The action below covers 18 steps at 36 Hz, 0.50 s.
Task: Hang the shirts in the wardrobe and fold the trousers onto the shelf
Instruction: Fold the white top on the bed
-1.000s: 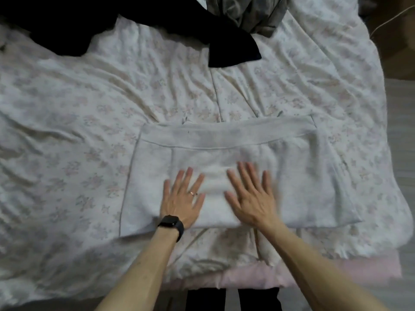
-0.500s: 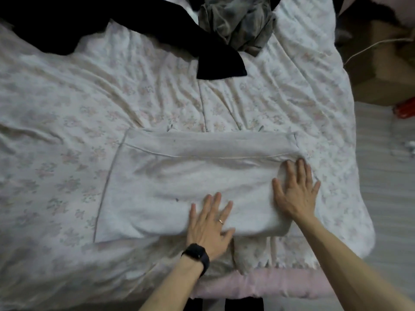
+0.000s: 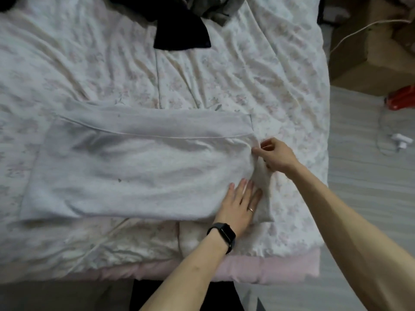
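Note:
Pale grey trousers [image 3: 134,162] lie folded lengthwise across the floral bedspread [image 3: 224,81]. My left hand [image 3: 239,205], with a black watch on the wrist, presses flat with straight fingers on the trousers' near right corner. My right hand [image 3: 275,154] pinches the trousers' right end and lifts a flap of the cloth off the bed. A black garment [image 3: 182,32] and a grey-green garment [image 3: 215,7] lie heaped at the far edge of the bed.
The bed's near edge shows a pink mattress side [image 3: 269,268]. Right of the bed is grey floor with cardboard boxes [image 3: 370,52], a red object [image 3: 402,97], a white cable and a white plug [image 3: 400,140].
Both hands slid rightwards along the trousers. My right hand went from pressing flat to pinching the right end and lifting it. My left hand followed to the near right corner.

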Each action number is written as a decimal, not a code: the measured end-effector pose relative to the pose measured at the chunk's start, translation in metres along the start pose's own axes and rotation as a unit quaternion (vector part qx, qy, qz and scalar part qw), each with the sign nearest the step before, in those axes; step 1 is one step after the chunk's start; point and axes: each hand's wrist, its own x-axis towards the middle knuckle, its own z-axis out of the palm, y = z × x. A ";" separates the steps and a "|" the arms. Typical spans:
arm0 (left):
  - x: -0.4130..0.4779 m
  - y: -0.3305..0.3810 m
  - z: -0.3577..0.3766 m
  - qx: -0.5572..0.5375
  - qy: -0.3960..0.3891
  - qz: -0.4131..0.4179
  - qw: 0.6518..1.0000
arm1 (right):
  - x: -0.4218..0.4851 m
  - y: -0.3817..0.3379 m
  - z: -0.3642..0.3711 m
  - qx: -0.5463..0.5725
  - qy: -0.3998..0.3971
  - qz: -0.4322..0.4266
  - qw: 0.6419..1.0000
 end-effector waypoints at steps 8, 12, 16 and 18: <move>-0.001 0.009 -0.033 -0.133 0.079 -0.059 0.986 | -0.009 0.011 -0.009 0.021 -0.096 0.039 0.994; -0.032 -0.002 -0.075 -0.313 0.120 -0.165 0.927 | -0.025 0.001 -0.023 0.099 -0.152 0.104 0.978; -0.055 -0.011 -0.089 -0.476 0.203 -0.287 0.806 | -0.031 -0.013 -0.026 0.175 -0.203 0.131 0.955; -0.067 -0.018 -0.095 -0.558 0.235 -0.322 0.728 | -0.031 -0.028 -0.025 0.225 -0.210 0.126 0.943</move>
